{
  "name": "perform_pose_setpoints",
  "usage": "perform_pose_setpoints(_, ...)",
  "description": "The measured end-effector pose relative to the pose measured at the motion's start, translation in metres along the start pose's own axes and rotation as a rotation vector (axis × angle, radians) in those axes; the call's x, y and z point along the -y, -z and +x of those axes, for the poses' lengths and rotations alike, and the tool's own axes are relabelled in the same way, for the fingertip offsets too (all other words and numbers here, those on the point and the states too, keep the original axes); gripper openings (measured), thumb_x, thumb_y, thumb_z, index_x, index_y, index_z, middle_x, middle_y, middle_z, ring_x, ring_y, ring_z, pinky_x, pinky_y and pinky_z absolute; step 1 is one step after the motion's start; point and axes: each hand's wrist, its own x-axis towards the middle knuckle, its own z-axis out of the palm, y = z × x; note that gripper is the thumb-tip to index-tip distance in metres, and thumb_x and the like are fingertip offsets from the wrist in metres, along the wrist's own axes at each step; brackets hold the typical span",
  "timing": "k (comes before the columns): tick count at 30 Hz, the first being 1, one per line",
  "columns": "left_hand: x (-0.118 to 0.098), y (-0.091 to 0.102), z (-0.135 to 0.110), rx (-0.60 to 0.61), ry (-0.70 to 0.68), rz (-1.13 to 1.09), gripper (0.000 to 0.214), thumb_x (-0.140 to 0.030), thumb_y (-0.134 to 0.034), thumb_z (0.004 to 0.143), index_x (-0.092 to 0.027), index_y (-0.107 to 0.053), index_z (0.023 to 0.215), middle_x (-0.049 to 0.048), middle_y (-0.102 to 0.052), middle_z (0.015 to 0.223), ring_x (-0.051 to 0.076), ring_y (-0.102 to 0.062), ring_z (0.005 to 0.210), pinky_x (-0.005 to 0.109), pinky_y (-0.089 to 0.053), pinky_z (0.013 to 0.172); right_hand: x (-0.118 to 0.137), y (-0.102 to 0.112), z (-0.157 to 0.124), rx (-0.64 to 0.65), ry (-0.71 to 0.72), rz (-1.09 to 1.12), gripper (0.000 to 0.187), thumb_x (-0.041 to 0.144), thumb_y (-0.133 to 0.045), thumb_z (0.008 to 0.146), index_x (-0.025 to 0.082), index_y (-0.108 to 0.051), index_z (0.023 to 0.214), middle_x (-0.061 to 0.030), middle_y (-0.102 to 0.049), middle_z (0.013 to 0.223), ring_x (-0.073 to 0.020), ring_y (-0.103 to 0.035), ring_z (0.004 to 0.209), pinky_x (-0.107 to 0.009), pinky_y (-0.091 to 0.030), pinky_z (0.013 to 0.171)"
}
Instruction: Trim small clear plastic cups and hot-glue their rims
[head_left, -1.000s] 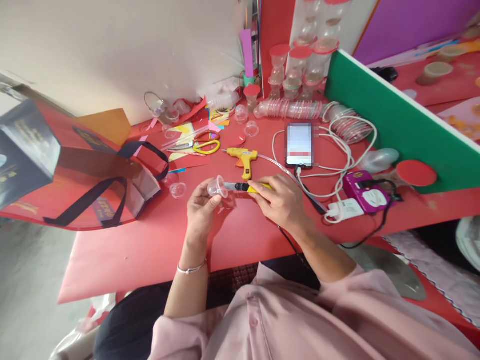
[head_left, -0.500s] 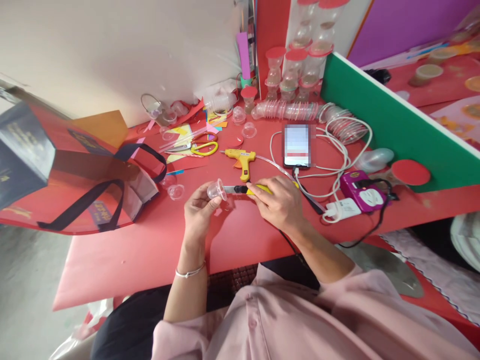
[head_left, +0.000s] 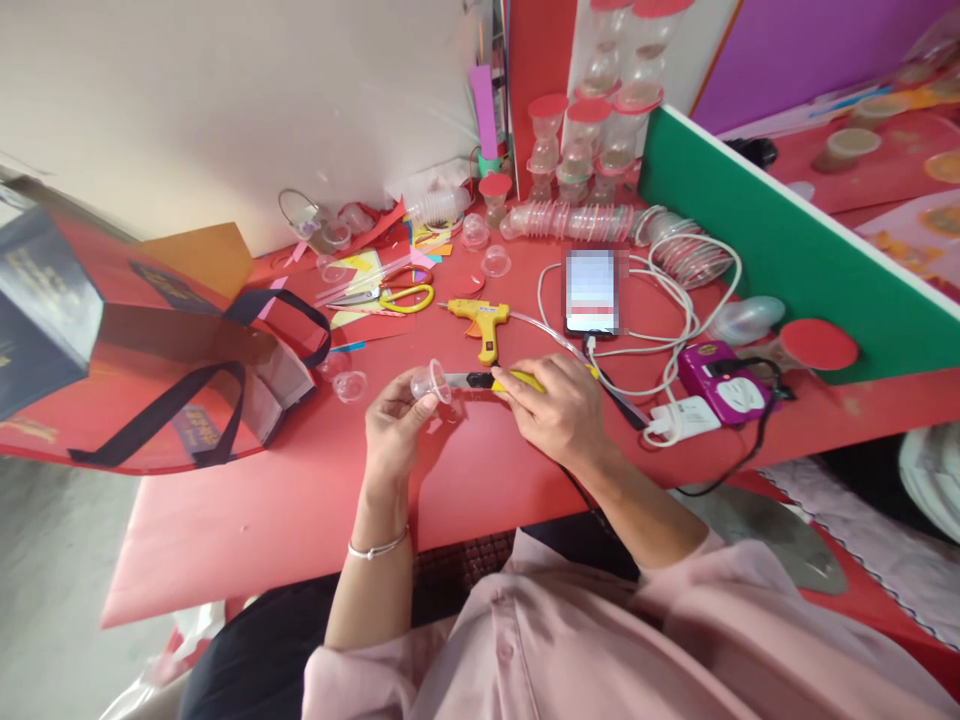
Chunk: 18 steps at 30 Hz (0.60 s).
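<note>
Between the thumb and fingers of my left hand (head_left: 396,415) is a small clear plastic cup (head_left: 430,383), tilted with its rim toward the right. My right hand (head_left: 553,400) is closed around a yellow utility knife (head_left: 525,380) with a black front part. Its blade points left and reaches the cup; whether the tip is inside or behind the clear wall I cannot tell. Just beyond the knife lies a yellow hot glue gun (head_left: 484,325) on the red table (head_left: 465,480). Another clear cup (head_left: 349,386) rests left of my left hand.
Yellow-handled scissors (head_left: 405,298) lie among paper scraps. A phone (head_left: 592,290) is plugged into a white cable near a purple power socket (head_left: 724,385). Stacked clear cups (head_left: 570,220) line the back, below red-topped cup towers (head_left: 589,140). A red bag (head_left: 172,370) stands left, a green panel (head_left: 787,260) right.
The cup in my left hand has turned slightly, and that hand has shifted a little to the left. My right hand and the knife are nearly unmoved. The view has drifted slightly.
</note>
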Motion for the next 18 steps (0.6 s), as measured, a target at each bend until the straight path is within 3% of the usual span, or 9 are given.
perform_pose_setpoints(9, -0.0091, -0.0051, -0.0008, 0.026, 0.006, -0.028, 0.029, -0.028, -0.09, 0.077, -0.018, -0.078, 0.101, 0.006, -0.077, 0.085, 0.014, -0.068, 0.064, 0.026, -0.054, 0.056, 0.0007, 0.0002, 0.0008, -0.022, 0.029, -0.043, 0.028, 0.023, -0.061, 0.099, 0.031, -0.074, 0.123, -0.0043, -0.078, 0.105, -0.0232, -0.061, 0.09, -0.041, -0.043, 0.079)
perform_pose_setpoints(18, -0.005, -0.0025, -0.0014, 0.036, 0.032, -0.073, 0.026, -0.03, -0.089, 0.079, -0.017, -0.077, 0.098, 0.0064, -0.077, 0.087, 0.014, -0.069, 0.067, 0.027, -0.058, 0.062, -0.0005, 0.0001, 0.0013, -0.036, 0.014, -0.006, 0.028, 0.025, -0.065, 0.098, 0.032, -0.073, 0.124, -0.0048, -0.077, 0.107, -0.0234, -0.062, 0.091, -0.04, -0.042, 0.079)
